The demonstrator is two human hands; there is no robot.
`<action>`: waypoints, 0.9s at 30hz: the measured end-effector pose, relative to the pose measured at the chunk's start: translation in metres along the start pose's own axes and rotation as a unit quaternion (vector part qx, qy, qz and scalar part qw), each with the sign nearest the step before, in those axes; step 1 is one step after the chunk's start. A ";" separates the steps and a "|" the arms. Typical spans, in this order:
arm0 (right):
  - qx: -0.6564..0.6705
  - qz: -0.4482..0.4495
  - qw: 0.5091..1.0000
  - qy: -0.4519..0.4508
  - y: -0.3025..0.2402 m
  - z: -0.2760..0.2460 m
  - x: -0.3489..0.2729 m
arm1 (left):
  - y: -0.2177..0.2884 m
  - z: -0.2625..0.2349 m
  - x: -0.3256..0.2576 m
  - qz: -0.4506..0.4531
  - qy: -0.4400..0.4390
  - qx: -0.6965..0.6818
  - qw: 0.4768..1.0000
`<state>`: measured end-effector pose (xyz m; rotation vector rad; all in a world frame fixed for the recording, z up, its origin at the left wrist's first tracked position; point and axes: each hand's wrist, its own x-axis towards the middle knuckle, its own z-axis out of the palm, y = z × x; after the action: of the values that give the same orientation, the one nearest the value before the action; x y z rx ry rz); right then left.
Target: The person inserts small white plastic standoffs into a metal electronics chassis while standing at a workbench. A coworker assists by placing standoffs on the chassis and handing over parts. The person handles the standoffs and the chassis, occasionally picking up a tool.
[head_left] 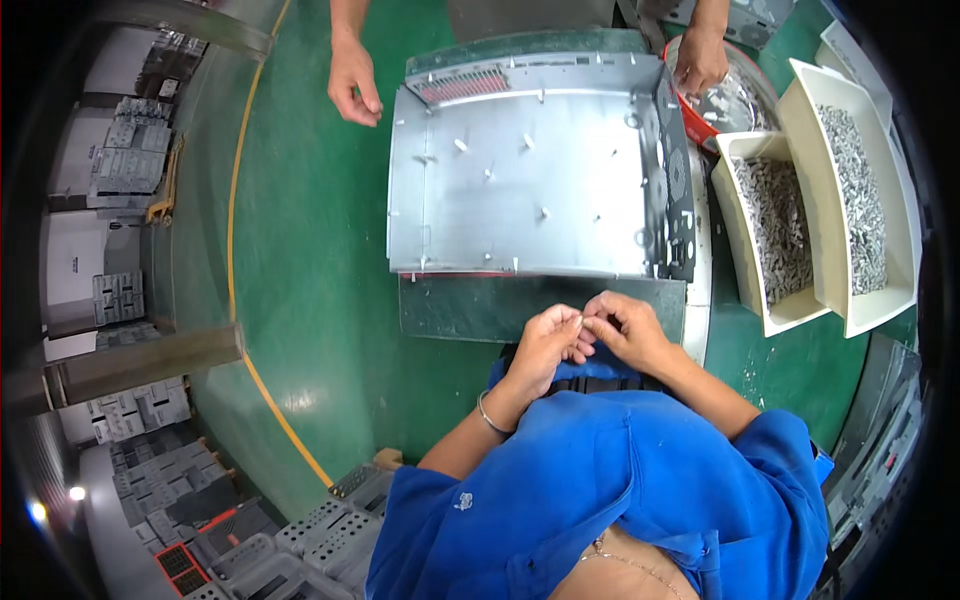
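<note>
Open sheet-metal chassis (535,170) lies on the green worktop (310,250) at 12 o'clock; two white bins of screws (800,215) at 2 o'clock. Left hand (545,345) and right hand (625,330) meet fingertip to fingertip, curled, pinching a small part (583,320), too tiny to identify.

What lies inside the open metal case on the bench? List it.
Inside the metal case, small upright studs stand across its bare floor, with a vented strip along the far wall. The perforated right wall hides whatever lies behind it.
</note>
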<state>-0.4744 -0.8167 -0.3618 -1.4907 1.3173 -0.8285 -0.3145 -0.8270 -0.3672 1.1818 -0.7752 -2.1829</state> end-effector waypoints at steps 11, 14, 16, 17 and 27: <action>-0.041 -0.021 0.999 0.007 -0.008 0.014 -0.009 | -0.004 -0.012 -0.008 0.014 -0.022 -0.055 0.998; -0.024 -0.023 0.999 0.028 -0.005 0.016 -0.014 | -0.006 -0.011 -0.008 0.005 -0.036 -0.047 0.998; -0.027 -0.043 0.998 0.048 -0.006 0.017 -0.017 | -0.003 -0.012 -0.009 0.005 -0.050 -0.043 0.998; -0.025 -0.049 0.997 0.057 -0.004 0.018 -0.018 | -0.004 -0.012 -0.010 0.006 -0.055 -0.044 0.997; 0.044 -0.038 0.996 0.073 0.003 0.024 -0.023 | -0.006 -0.009 -0.012 0.003 -0.059 -0.051 0.997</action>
<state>-0.4579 -0.7891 -0.3702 -1.4400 1.3203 -1.0485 -0.3021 -0.8167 -0.3687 1.0072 -0.7048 -2.2752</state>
